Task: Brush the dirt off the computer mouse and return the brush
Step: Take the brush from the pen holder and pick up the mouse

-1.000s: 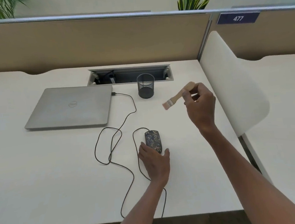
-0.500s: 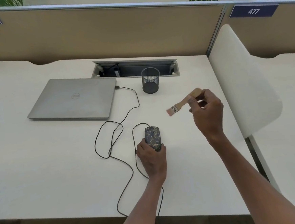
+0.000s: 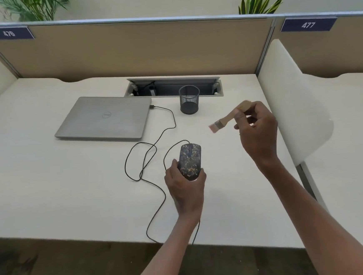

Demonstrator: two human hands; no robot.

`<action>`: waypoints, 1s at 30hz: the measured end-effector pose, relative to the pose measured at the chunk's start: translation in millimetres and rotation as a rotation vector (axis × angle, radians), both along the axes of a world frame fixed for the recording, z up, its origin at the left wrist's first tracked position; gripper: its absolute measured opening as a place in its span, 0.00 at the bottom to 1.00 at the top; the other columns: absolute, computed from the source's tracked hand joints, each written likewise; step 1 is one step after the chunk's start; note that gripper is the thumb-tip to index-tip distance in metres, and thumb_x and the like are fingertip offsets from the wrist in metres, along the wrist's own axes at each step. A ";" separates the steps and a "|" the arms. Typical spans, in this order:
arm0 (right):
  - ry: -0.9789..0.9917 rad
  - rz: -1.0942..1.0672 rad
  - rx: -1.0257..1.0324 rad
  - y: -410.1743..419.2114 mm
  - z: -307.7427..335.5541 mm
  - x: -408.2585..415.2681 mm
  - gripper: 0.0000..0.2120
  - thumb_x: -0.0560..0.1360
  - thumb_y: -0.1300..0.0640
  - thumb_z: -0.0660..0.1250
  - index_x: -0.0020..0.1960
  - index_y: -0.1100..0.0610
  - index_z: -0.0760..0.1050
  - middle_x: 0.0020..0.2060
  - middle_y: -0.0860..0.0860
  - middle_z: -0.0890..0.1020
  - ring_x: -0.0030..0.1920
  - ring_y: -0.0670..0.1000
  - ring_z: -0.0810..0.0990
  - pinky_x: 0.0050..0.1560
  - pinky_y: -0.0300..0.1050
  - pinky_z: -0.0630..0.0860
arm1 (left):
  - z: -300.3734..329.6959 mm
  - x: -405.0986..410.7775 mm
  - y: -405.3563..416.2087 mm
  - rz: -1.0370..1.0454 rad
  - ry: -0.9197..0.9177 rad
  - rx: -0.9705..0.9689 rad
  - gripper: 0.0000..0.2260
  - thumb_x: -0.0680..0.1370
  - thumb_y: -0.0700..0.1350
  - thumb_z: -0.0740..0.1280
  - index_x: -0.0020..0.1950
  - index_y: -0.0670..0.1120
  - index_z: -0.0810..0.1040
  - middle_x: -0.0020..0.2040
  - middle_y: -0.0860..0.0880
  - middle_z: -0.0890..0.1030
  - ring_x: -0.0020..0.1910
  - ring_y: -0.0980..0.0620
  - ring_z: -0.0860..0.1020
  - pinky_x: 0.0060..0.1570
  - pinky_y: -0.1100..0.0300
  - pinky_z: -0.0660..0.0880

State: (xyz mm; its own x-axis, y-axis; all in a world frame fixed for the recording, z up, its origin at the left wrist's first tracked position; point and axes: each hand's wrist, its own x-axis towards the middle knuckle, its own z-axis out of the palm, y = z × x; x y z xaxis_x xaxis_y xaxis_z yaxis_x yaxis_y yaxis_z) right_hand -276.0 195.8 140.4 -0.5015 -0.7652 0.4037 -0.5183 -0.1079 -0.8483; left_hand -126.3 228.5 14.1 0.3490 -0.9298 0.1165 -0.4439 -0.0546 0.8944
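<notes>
At the near middle of the desk (image 3: 49, 180) the left hand (image 3: 185, 188) wraps around the back end of the computer mouse (image 3: 189, 161), thumb on one flank and fingers on the other, its dark shell flecked with yellowish dirt. At about two o'clock from the mouse, well above the surface, the right hand (image 3: 257, 131) is raised with wrist bent, thumb and fingers pinching the wooden handle of the brush (image 3: 229, 117); its pale bristles point down toward eight o'clock, clear of the mouse. At ten o'clock lies the closed laptop (image 3: 105, 118), a round Dell badge on its lid, with the mesh cup (image 3: 189, 99) at twelve. Blue plates on the partition (image 3: 136, 47) read 476 and 477. Compared with a second ago, the left hand has closed more fully round the mouse and tipped it up slightly, while the brush has come lower and nearer.
</notes>
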 end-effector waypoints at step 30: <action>-0.047 -0.230 -0.076 239.6 13.5 241.7 0.06 0.78 0.60 0.71 0.54 0.56 0.76 0.45 0.51 0.86 0.42 0.50 0.87 0.47 0.50 0.85 | 48.2 360.2 182.9 -0.203 0.030 -0.293 0.48 0.64 0.47 0.85 0.78 0.47 0.63 0.57 0.53 0.79 0.54 0.54 0.79 0.56 0.81 0.67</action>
State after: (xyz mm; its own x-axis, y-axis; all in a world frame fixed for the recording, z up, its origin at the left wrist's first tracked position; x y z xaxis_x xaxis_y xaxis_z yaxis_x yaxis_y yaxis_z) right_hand -34.3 435.4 153.9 -0.6789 -0.5968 0.4277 -0.4967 -0.0557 -0.8661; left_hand 234.0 411.4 62.3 0.1675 -0.9095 0.3806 -0.3922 0.2927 0.8721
